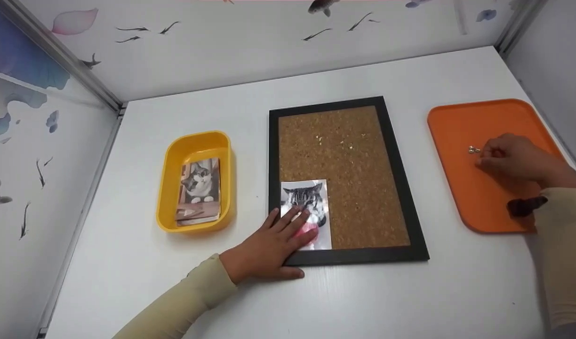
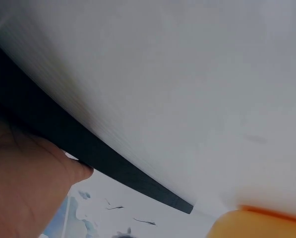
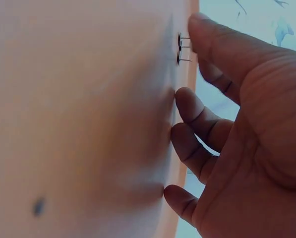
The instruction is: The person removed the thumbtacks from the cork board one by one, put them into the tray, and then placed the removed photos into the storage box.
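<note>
My left hand (image 1: 274, 247) lies spread over a cat photo (image 1: 322, 200) at the lower left corner of a black-framed cork board (image 1: 358, 188). Its fingers rest on the picture and its thumb extends past the front edge of the frame (image 2: 113, 161). Over the orange tray (image 1: 457, 188), my right hand (image 1: 518, 157) reaches toward a few silver thumbtacks (image 1: 473, 149). From the right wrist, the thumbtacks (image 3: 180, 48) stand points up beside the thumb tip. The other fingers (image 3: 190, 104) are loosely bent and reach the tray; the index finger is mostly hidden.
A yellow bin (image 1: 162, 207) left of the board holds a stack of cat photos (image 1: 198, 193). Small gold bits (image 1: 350, 147) dot the upper cork. A dark object (image 1: 525, 206) shows by the right sleeve. White printed panels (image 1: 222, 56) enclose the table.
</note>
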### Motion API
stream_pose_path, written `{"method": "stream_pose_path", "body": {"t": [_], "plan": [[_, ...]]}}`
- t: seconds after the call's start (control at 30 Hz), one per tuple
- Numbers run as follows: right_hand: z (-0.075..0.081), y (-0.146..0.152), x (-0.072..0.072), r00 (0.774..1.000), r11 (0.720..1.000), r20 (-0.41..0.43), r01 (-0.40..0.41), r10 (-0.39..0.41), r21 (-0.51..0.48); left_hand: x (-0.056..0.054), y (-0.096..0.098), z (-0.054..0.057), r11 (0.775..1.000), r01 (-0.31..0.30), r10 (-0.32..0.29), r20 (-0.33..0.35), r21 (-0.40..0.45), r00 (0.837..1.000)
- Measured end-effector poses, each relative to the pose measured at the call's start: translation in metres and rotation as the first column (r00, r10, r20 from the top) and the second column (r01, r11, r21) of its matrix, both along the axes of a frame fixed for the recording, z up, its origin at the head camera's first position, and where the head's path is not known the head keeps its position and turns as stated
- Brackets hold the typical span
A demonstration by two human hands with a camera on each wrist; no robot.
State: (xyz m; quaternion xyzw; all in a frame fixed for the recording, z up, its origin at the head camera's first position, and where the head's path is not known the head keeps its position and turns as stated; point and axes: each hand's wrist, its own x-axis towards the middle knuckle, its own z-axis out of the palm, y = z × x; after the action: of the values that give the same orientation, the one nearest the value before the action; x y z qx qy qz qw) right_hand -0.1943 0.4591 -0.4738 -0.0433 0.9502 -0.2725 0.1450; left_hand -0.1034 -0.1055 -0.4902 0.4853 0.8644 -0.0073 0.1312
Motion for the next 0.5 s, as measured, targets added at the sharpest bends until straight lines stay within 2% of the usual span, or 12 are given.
{"method": "stream_pose_path", "body": {"t": [0.3, 0.5], "plan": [[-0.0014, -0.0005, 0.0, 0.999, 1.0, 0.035, 0.009, -0.009, -0.012, -0.0005, -0.0014, -0.0025, 1.0, 0.0, 0.0, 0.012, 0.011, 1.0], [-0.0037, 0.0021, -0.0001, 1.0, 1.0, 0.014, 0.0, 0.0, -0.006, -0.0005, -0.0008, -0.0003, 1.0, 0.002, -0.002, 0.01, 0.006, 1.0]]}}
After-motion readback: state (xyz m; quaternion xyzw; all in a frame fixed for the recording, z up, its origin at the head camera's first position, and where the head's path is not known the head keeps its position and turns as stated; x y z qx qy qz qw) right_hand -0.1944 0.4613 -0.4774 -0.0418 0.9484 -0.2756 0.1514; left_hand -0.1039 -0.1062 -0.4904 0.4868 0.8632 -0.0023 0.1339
